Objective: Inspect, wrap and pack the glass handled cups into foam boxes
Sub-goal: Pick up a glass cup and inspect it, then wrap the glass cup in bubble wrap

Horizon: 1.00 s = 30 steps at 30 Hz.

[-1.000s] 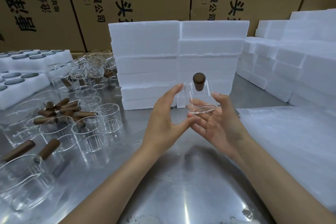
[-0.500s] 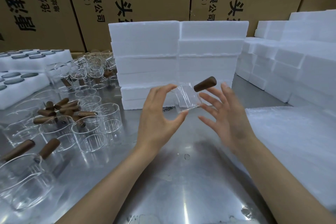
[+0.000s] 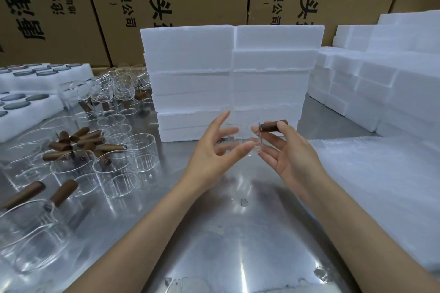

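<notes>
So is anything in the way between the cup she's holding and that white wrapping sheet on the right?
Nothing visible. The glass cup is held above the steel table, its wooden handle pinched by the right hand. The foam sheet lies just right, beyond that hand.

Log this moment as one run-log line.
stage: inspect | object: glass cup raised above steel table | right hand: pinches wooden handle | left hand: fingers spread around cup body | wrapped: no
</notes>
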Each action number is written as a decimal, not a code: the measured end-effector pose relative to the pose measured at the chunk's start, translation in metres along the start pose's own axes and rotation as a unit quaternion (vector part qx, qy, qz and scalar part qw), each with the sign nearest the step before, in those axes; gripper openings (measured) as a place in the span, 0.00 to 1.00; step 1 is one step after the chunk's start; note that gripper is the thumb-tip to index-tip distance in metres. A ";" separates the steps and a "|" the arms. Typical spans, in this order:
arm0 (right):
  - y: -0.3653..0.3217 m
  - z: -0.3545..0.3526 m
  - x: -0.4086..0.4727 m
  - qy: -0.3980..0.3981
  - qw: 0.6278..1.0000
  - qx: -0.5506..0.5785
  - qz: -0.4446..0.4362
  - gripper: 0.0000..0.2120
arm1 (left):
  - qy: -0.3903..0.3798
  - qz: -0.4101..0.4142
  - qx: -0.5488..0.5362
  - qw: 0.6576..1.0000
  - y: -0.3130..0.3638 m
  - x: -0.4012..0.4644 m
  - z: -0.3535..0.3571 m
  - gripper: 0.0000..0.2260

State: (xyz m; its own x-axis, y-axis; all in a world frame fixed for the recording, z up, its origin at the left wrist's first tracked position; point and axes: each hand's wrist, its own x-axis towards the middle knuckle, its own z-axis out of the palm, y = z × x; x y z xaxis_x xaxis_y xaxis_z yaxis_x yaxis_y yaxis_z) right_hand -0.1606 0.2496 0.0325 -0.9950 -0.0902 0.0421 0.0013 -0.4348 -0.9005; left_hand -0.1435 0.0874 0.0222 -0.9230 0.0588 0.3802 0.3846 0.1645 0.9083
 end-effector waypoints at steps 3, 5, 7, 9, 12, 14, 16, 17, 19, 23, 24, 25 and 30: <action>-0.001 -0.001 -0.001 -0.003 1.000 -0.009 0.018 0.11 | 0.005 -0.018 -0.027 0.999 -0.005 0.004 0.001 0.30; -0.001 -0.003 -0.001 0.023 0.999 -0.029 0.027 0.10 | -0.009 -0.022 -0.018 1.000 -0.009 0.005 0.001 0.26; -0.001 -0.006 0.001 0.066 0.996 -0.048 0.040 0.10 | -0.030 -0.032 0.001 0.999 -0.014 0.005 0.001 0.26; -0.001 -0.008 0.002 0.091 0.991 -0.074 0.058 0.10 | -0.051 -0.045 0.019 0.998 -0.018 0.004 0.001 0.26; 0.000 -0.007 0.000 0.100 0.986 -0.103 0.080 0.09 | -0.074 -0.062 0.037 0.995 -0.023 0.003 0.002 0.25; 0.000 -0.005 0.000 0.107 0.981 -0.132 0.092 0.09 | -0.086 -0.064 0.051 0.993 -0.024 0.002 0.002 0.25; 0.001 -0.003 0.000 0.123 0.972 -0.177 0.093 0.09 | -0.088 -0.060 0.065 0.992 -0.024 0.002 0.002 0.25; 0.001 -0.003 -0.001 0.136 0.960 -0.231 0.077 0.10 | -0.088 -0.057 0.070 0.992 -0.024 0.002 0.003 0.25; 0.000 -0.004 -0.005 0.151 0.891 -0.428 -0.006 0.13 | -0.089 -0.054 0.076 0.992 -0.023 0.002 0.003 0.26; -0.014 -0.005 -0.017 0.235 0.688 -0.652 -0.216 0.16 | -0.106 -0.060 0.090 0.989 -0.023 0.000 0.000 0.33; -0.022 -0.007 -0.018 0.259 0.641 -0.687 -0.225 0.16 | -0.109 -0.062 0.090 0.988 -0.022 -0.001 -0.001 0.37; -0.030 -0.012 -0.018 0.274 0.604 -0.721 -0.198 0.16 | -0.108 -0.063 0.089 0.988 -0.021 -0.001 -0.002 0.42; -0.059 -0.030 -0.019 0.252 0.610 -0.748 0.066 0.06 | -0.065 -0.064 0.092 0.992 -0.019 0.000 -0.006 0.47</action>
State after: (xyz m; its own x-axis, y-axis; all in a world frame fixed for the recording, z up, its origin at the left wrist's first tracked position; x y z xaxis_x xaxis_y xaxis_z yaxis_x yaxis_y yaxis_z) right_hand -0.1447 0.3039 0.0713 -0.9011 0.4143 0.1278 0.3669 0.8857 -0.2844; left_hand -0.1511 0.0787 0.0065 -0.9623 0.1502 0.2267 0.2665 0.3558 0.8958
